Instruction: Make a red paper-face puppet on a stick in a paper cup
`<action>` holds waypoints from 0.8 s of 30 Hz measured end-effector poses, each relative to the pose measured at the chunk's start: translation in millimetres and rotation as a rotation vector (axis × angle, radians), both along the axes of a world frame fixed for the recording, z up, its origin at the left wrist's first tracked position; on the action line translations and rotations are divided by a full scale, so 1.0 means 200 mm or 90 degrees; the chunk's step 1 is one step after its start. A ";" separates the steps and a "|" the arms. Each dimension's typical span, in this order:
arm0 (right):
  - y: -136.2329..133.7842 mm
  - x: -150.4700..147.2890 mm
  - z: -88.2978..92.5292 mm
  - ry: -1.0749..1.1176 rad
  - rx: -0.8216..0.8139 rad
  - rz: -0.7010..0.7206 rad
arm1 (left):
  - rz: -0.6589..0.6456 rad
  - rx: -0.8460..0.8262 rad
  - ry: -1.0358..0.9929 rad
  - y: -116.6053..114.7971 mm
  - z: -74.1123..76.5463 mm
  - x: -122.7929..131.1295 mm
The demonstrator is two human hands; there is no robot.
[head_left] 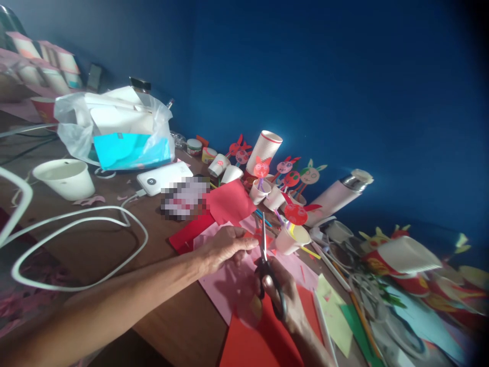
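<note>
Cutting setup: your right hand (284,298) is closed through the black loops of the scissors (264,255). The blades run straight away from you, tips pointing at the back wall. Your left hand (225,247) comes in from the left, fingertips pinched on a small red scrap (256,236) held right at the blades near the tips. The blade gap is too fine to read.

The scrap sits ahead and left of the right hand and just right of the left fingertips, so the left hand is nearer. The two hands are close, scissors between them.

Below: a pink sheet (225,285) and a red sheet (260,341) lie flat on the bench (171,316).

Crowding: a paper cup (292,239) lies just right of the blade tips. A cluster of cups with animal faces on sticks (284,178) stands beyond it. More coloured paper lies to the right.

Well off to the left: a white cable (76,219), a bowl (64,178) and a plastic bag (114,127).
</note>
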State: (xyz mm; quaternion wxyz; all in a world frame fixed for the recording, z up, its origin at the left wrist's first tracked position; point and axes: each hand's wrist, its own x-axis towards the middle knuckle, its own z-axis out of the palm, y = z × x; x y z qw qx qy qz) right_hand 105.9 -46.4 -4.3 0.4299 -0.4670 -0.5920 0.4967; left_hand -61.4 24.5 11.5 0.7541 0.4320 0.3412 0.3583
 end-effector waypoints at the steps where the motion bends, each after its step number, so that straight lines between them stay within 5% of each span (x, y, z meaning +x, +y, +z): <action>1: 0.00 -0.01 0.00 -0.008 0.004 -0.004 | 0.006 0.011 0.007 0.00 0.00 0.00; 24: -0.01 -0.02 0.01 -0.045 -0.033 0.010 | 0.019 0.072 0.116 0.01 0.03 -0.02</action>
